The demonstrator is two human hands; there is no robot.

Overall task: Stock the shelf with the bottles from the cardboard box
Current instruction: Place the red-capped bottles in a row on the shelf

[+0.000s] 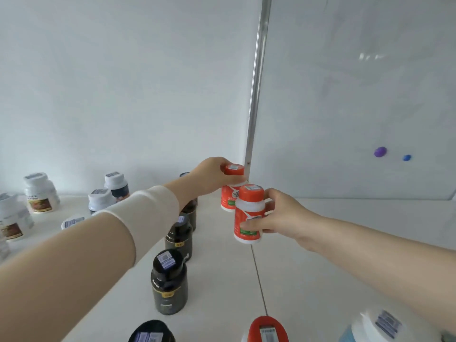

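Head view: grips rear white plastic bottle [228, 198], orange-capped and orange-labelled, by its cap in curled left hand [209, 176], near the back corner of white shelf [222, 267]. Clasps matching front bottle [248, 213] round its body in right hand [278, 215], just before the rear one, partly hiding it. Label print too blurred to read.

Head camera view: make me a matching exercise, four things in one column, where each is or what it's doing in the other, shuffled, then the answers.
1. left hand
2. right hand
3. black bottles
4. white-capped bottles

A. standing at the far left of the shelf
B. grips the nearer orange-capped bottle by its body
C. lined up down the middle of the shelf
D. grips the farther orange-capped bottle by its cap

Pairs: 1-D, 2-B, 3-C, 4-A
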